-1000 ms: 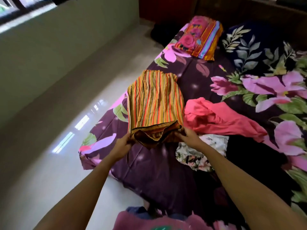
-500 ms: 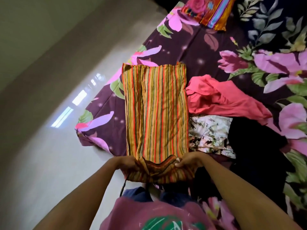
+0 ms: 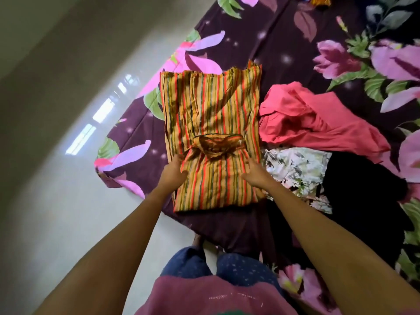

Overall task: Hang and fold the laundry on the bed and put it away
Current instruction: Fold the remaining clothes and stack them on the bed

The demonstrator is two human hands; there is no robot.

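both arms reach forward; left hand (image 3: pixel 173 172) and right hand (image 3: pixel 255 173) press the striped garment (image 3: pixel 212 105), fingers (image 3: pixel 251 164) straight, together.

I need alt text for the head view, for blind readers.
The left hand and right hand rest on a striped orange garment, folded over, on a floral bedsheet. A pink garment, a white printed cloth and a black cloth lie right of it.

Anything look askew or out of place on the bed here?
On the striped garment, the folded-back waistband sits bunched and crumpled, not flat. Beside it, the pink garment and floral garment lie in a loose unfolded heap.
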